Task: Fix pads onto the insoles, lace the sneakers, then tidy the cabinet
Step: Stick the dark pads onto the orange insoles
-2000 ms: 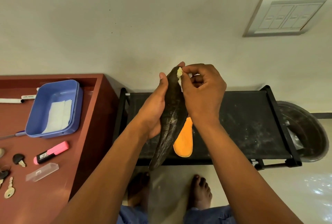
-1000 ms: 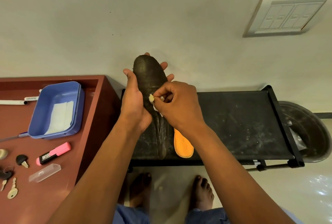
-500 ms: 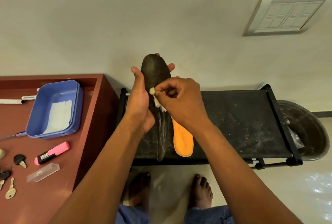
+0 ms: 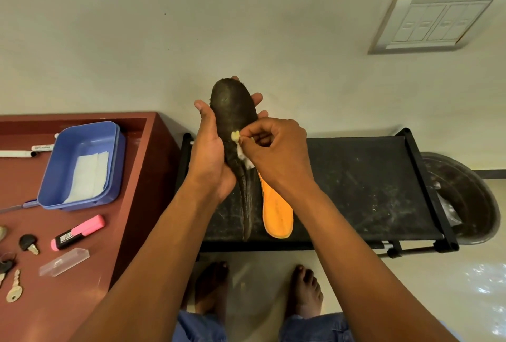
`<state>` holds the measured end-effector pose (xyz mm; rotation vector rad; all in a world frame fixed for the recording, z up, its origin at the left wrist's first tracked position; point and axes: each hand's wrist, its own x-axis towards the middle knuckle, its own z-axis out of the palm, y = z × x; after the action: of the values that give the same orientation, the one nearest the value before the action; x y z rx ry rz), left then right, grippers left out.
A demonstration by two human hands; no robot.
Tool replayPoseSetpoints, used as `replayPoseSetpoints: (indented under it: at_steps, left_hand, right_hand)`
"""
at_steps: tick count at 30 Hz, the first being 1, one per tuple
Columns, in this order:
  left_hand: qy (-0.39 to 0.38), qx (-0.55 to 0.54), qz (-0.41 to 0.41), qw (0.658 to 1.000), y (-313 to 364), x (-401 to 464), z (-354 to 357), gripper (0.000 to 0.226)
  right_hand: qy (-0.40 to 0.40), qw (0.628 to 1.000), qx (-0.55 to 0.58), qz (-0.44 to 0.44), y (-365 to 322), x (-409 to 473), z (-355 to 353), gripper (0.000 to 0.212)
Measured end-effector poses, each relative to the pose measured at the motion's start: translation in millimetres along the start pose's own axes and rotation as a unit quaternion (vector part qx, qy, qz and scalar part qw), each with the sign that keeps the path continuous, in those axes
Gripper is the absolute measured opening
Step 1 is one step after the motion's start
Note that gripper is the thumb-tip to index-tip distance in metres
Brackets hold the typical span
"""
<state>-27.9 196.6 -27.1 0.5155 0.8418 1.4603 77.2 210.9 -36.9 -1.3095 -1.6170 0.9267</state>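
Two hands busy, left hand (image 4: 210, 155) gripping dark insole (image 4: 235, 111), right hand (image 4: 273, 150) pinching white pad (image 4: 241, 152)

We hold one insole (image 4: 235, 111) upright between our hands above the rack (image 4: 364, 185); a second insole (image 4: 276, 213) lies on the rack behind it. Left stands the worktop (image 4: 131, 204), carrying a tray (image 4: 82, 163), marker (image 4: 78, 232), keys (image 4: 13, 289). Right of the rack sits what may be a basin (image 4: 465, 199).
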Motion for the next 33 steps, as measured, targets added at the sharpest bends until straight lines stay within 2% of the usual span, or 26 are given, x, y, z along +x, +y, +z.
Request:
replayPoseSetpoints:
  at_steps: [2,4,9,12,14,17,19,25,27,33]
  left_hand:
    - [0.022,0.023,0.001,0.999,1.5,-0.6,0.1,0.083]
    - [0.038,0.035,0.001,0.999,2.9,-1.3,0.1,0.083]
    - [0.013,0.024,0.000,1.000,2.7,-4.1,4.3,0.083]
    - [-0.001,0.013,-0.007,1.000,0.7,-4.3,6.1,0.083]
    - [0.003,0.004,-0.003,1.000,0.9,-3.7,4.3,0.080]
    - [0.022,0.017,0.007,1.000,4.0,-4.0,2.4,0.082]
    - [0.028,0.033,0.008,0.999,4.8,-3.9,1.5,0.082]
    - [0.005,0.011,-0.002,1.000,-0.6,-1.5,3.9,0.076]
    - [-0.002,0.004,-0.002,1.000,-1.8,-1.2,4.0,0.073]
    - [0.028,0.028,-0.012,0.999,-2.0,-3.3,4.4,0.081]
  right_hand:
    - [-0.056,0.996,0.063,0.013,-5.6,-0.9,-0.1,0.006]
    - [-0.069,0.994,0.082,0.014,-9.5,-2.9,3.3,0.008]
    - [0.052,0.998,-0.012,0.021,-1.3,-2.6,5.6,0.005]
    - [0.084,0.995,-0.056,0.012,2.4,-2.3,4.6,0.005]
    - [0.066,0.997,-0.043,0.011,1.1,-1.5,3.3,0.005]
    - [-0.018,0.998,0.051,0.033,-6.0,-1.4,2.3,0.005]
    - [-0.040,0.995,0.084,0.039,-10.3,-3.9,5.4,0.006]
    - [0.095,0.993,-0.014,0.063,2.5,-1.0,4.9,0.006]
    - [0.105,0.992,-0.030,0.064,4.4,0.0,2.9,0.007]
    - [0.029,0.992,0.111,0.055,-10.5,-2.7,5.6,0.006]
